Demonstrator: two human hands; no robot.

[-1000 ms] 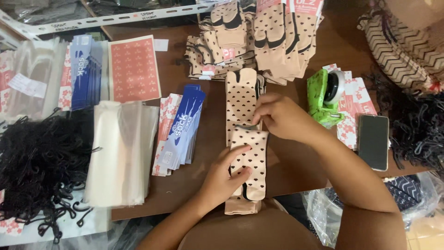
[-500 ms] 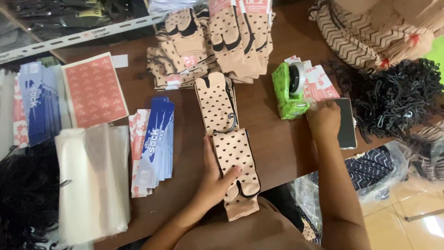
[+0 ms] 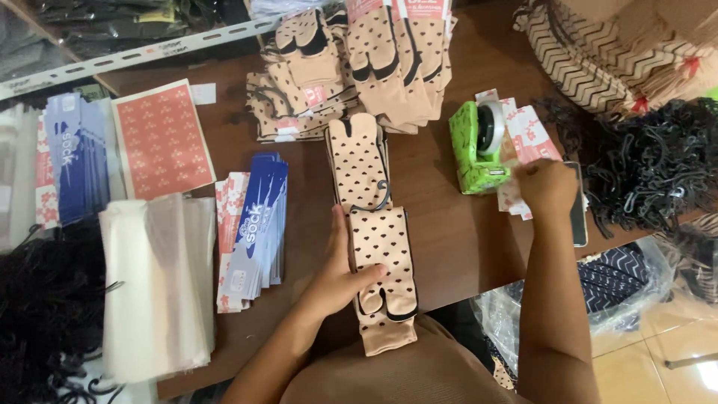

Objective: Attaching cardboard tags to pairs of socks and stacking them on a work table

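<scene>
Beige heart-dotted socks [image 3: 378, 247] lie lengthwise on brown tabletop [image 3: 456, 239], near edge, placed as half a second ago. Left hand [image 3: 340, 273] stays flat on lower sock, thumb across it, pressing, not clasping. Right hand [image 3: 550, 187] has shifted slightly toward green tape dispenser [image 3: 479, 148], fingers curled at paper labels [image 3: 527, 135]; whether grip pinches one, unclear. Phone [image 3: 580, 217] mostly hidden under that hand. Blue sock cards [image 3: 258, 221] left of socks.

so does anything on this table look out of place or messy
Mostly orderly. The folded sock pair under the left hand hangs over the table's front edge. The dark phone is half buried beneath the right hand and the pink cards. The black hangers are tangled.
</scene>
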